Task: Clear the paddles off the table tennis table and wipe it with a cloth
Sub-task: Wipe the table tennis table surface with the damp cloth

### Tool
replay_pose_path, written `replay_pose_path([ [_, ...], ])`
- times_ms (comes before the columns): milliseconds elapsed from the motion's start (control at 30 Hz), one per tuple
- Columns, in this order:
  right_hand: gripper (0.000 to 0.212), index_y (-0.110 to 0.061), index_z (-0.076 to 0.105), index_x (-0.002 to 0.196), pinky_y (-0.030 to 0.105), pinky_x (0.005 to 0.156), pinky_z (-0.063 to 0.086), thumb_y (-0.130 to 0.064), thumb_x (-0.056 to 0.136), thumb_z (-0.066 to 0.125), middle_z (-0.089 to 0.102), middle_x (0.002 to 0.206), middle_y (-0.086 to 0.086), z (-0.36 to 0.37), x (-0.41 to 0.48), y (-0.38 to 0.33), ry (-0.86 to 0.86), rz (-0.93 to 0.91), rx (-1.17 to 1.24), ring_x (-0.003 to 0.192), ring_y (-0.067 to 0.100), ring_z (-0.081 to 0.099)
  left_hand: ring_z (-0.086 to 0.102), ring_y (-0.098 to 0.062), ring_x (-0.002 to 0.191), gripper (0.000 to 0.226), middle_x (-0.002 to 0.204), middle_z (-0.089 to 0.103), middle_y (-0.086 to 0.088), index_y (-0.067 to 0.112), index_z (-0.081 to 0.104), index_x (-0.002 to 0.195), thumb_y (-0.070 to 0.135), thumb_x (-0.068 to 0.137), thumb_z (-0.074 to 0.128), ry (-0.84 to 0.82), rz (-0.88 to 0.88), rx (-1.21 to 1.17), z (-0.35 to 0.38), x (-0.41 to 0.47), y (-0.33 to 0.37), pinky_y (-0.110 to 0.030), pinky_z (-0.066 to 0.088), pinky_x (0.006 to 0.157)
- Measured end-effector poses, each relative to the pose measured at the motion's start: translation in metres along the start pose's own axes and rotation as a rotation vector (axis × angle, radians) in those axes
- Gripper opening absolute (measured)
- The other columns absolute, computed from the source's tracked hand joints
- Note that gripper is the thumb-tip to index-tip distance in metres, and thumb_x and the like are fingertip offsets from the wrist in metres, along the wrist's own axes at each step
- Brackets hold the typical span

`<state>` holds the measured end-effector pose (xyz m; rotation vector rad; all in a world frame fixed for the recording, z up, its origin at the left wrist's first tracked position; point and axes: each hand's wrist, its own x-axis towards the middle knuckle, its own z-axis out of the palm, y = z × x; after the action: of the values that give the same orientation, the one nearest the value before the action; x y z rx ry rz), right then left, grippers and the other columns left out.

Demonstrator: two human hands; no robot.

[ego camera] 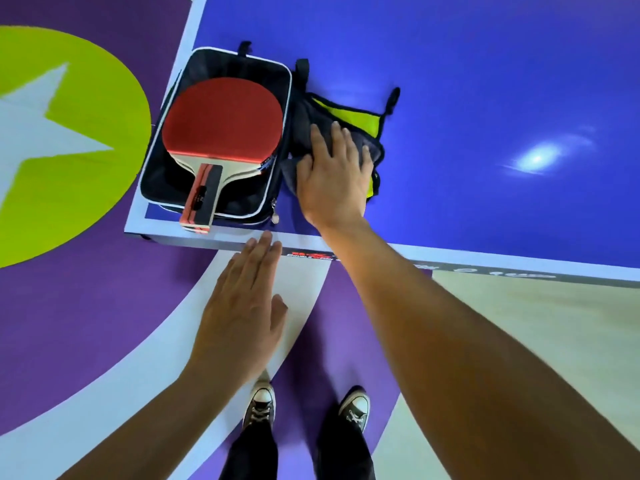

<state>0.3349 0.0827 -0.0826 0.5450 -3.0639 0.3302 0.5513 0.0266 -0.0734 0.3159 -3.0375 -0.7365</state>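
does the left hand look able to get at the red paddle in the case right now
Likely yes: the left hand is open and empty just off the blue table's edge. The red-rubber wooden paddle lies uncovered in the open black case, and the right hand rests aside on the grey cloth.

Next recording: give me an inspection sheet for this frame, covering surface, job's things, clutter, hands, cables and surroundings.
Surface: blue table, with a bright glare spot on it.
Job's things: red paddle lies in the open black case at the table corner, its handle sticking out past the case's near rim; grey cloth beside the case, on the yellow-green flap.
Clutter: nothing seen.
Hands: right hand flat on the cloth, fingers straight; left hand open, holding nothing, fingertips near the table's near edge.
Cables: nothing seen.
Surroundings: purple, white and green floor; the person's sneakers.
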Motion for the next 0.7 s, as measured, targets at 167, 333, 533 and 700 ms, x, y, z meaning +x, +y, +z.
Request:
replay_pose_path([
  [167,0.057,-0.027,0.030,0.160,0.047,0.126,0.006,-0.040,0.105,0.031,0.024,0.168,0.005,0.001,-0.069,-0.002,-0.012,-0.020,0.067,0.156,0.021,0.017,0.014,-0.019,0.155,0.080,0.167,0.020,-0.001,0.010,0.022,0.159,-0.008,0.087,0.052,0.059,-0.094,-0.015,0.011,-0.004,0.011,-0.040,0.029,0.120],
  [333,0.055,-0.029,0.037,0.157,0.046,0.126,0.005,-0.041,0.103,0.037,0.029,0.167,0.004,-0.004,-0.069,0.019,-0.005,-0.089,0.129,0.155,0.019,0.021,0.027,-0.031,0.150,0.070,0.161,0.033,-0.012,0.005,0.033,0.151,-0.006,0.087,0.056,0.135,-0.215,0.031,0.022,0.006,0.032,-0.050,0.033,0.116],
  [533,0.053,-0.028,0.050,0.151,0.043,0.126,0.013,-0.037,0.099,0.045,0.040,0.161,0.005,-0.028,-0.073,0.142,0.142,0.102,0.119,0.149,0.022,0.035,0.032,-0.038,0.147,0.069,0.159,0.032,-0.019,0.002,0.035,0.150,-0.004,0.085,0.058,0.170,-0.251,0.125,0.031,0.006,0.057,-0.055,0.036,0.111],
  [700,0.054,-0.030,0.043,0.155,0.046,0.126,0.012,-0.038,0.102,0.040,0.034,0.164,0.005,-0.061,-0.069,0.265,0.157,0.384,0.049,0.152,0.023,0.029,0.021,-0.033,0.152,0.072,0.165,0.022,-0.015,0.007,0.026,0.157,0.000,0.090,0.054,0.119,-0.150,0.129,0.059,0.015,0.109,-0.046,0.024,0.120],
])
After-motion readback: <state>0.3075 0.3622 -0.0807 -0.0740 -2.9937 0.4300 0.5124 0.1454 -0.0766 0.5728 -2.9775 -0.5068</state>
